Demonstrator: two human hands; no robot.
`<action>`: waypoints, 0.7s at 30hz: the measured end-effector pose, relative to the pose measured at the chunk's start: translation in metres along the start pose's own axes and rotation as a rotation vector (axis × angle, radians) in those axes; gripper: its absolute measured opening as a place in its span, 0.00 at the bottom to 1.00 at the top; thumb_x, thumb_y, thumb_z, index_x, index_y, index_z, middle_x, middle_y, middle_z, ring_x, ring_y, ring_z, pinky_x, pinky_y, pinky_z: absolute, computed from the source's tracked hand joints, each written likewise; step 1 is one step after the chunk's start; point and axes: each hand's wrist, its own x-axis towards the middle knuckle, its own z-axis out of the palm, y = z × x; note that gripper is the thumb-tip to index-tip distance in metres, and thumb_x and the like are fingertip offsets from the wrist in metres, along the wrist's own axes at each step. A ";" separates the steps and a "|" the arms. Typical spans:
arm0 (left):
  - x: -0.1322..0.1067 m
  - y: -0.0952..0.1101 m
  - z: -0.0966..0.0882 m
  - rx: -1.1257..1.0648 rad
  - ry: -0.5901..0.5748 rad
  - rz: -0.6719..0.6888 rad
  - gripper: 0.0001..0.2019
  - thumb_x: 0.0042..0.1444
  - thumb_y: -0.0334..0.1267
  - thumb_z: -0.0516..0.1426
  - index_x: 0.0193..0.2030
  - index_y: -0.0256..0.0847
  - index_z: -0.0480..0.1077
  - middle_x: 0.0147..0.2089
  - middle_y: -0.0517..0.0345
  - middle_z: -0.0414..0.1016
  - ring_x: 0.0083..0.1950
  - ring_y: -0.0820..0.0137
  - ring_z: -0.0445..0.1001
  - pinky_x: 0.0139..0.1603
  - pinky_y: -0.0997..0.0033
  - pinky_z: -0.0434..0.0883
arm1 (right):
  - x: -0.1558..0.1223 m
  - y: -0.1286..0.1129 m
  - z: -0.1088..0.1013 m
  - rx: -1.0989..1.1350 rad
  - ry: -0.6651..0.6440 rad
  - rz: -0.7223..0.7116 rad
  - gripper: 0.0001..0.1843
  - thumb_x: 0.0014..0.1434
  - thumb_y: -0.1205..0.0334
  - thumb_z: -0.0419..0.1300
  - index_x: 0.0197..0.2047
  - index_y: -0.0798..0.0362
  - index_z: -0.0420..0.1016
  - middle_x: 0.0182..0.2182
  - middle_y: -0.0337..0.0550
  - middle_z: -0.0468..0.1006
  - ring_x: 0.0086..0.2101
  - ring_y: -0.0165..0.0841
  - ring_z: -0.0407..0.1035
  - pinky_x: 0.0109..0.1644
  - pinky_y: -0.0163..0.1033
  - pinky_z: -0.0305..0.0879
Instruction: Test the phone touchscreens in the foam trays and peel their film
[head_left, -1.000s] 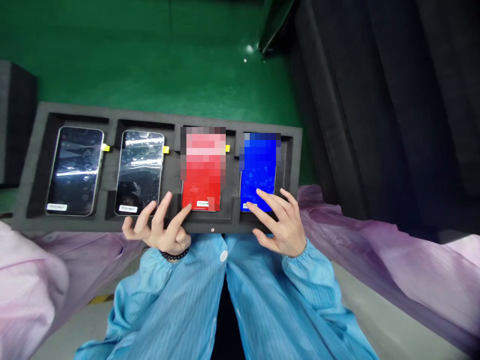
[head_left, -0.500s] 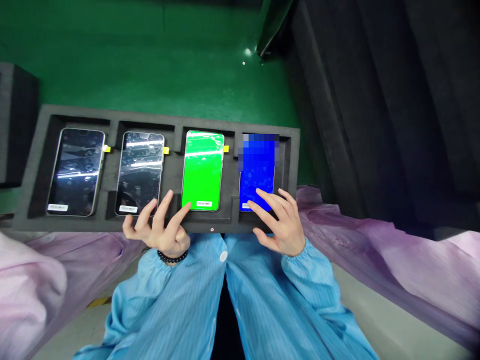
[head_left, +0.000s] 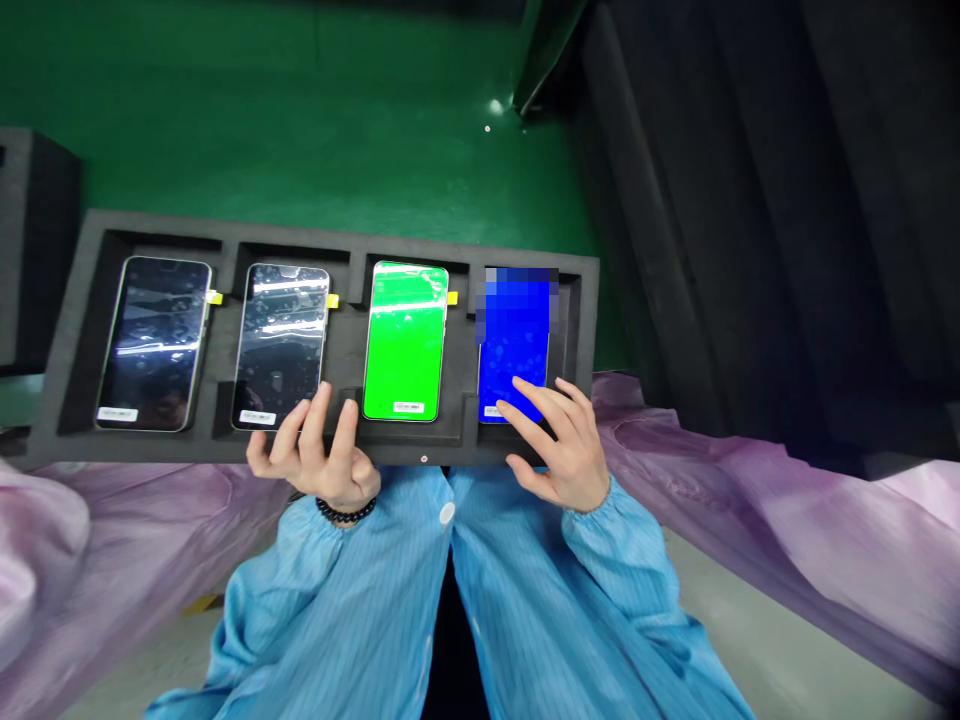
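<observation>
Background: a green work surface point(head_left: 300, 110) is bordered by dark pleated fabric point(head_left: 750, 200).
Tray: a black foam tray point(head_left: 300, 243) is cut with four rectangular slots, each seating a smartphone.
Right hand point(head_left: 562, 445): kept open, fingertips laid on the blue-screened smartphone point(head_left: 517, 345).
Left hand point(head_left: 326, 450): kept open, nothing gripped, fingers raised at the tray's near edge, just beside the green-screened smartphone point(head_left: 405, 340).

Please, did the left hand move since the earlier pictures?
Yes. Judged against the green phone, the left hand has moved left: its finger no longer reaches the phone's lower left corner and now stops short of it.
</observation>
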 end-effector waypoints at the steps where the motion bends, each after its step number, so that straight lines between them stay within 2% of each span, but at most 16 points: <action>1: 0.003 0.002 0.000 0.006 -0.001 0.030 0.27 0.66 0.48 0.41 0.54 0.46 0.79 0.56 0.47 0.80 0.54 0.57 0.74 0.65 0.49 0.54 | 0.000 0.000 0.000 0.004 0.001 0.001 0.29 0.69 0.54 0.51 0.70 0.52 0.63 0.60 0.54 0.75 0.55 0.43 0.70 0.65 0.56 0.63; 6: 0.013 0.008 -0.003 0.030 -0.067 0.032 0.26 0.65 0.42 0.41 0.48 0.50 0.81 0.55 0.52 0.81 0.55 0.59 0.74 0.65 0.50 0.53 | -0.001 0.000 0.001 0.025 -0.001 0.009 0.31 0.68 0.55 0.53 0.72 0.51 0.61 0.62 0.53 0.74 0.55 0.44 0.70 0.65 0.57 0.63; 9: 0.005 0.003 -0.002 0.062 -0.040 0.014 0.28 0.64 0.45 0.40 0.52 0.46 0.80 0.54 0.48 0.81 0.55 0.57 0.75 0.65 0.47 0.55 | 0.000 0.000 0.001 0.025 0.010 0.005 0.31 0.68 0.55 0.53 0.72 0.53 0.62 0.61 0.55 0.75 0.55 0.44 0.70 0.65 0.57 0.63; 13: -0.002 -0.001 -0.001 0.077 -0.036 -0.026 0.30 0.64 0.51 0.38 0.47 0.46 0.82 0.53 0.47 0.81 0.55 0.55 0.74 0.64 0.45 0.56 | -0.001 0.000 0.001 0.029 0.010 0.009 0.32 0.68 0.55 0.53 0.73 0.52 0.60 0.62 0.54 0.74 0.55 0.45 0.70 0.65 0.57 0.63; 17: 0.008 0.006 -0.004 0.034 -0.090 0.000 0.26 0.65 0.44 0.41 0.46 0.51 0.82 0.55 0.52 0.81 0.56 0.57 0.74 0.64 0.47 0.54 | -0.001 0.000 0.001 0.030 0.006 0.014 0.32 0.68 0.55 0.53 0.73 0.51 0.59 0.63 0.53 0.73 0.55 0.45 0.70 0.65 0.58 0.63; 21: 0.016 0.013 -0.009 0.030 -0.120 -0.036 0.27 0.65 0.43 0.41 0.54 0.48 0.80 0.58 0.51 0.79 0.57 0.57 0.73 0.66 0.47 0.54 | 0.000 -0.001 0.000 0.019 0.010 0.009 0.30 0.69 0.54 0.52 0.72 0.52 0.61 0.61 0.54 0.75 0.55 0.44 0.70 0.66 0.57 0.63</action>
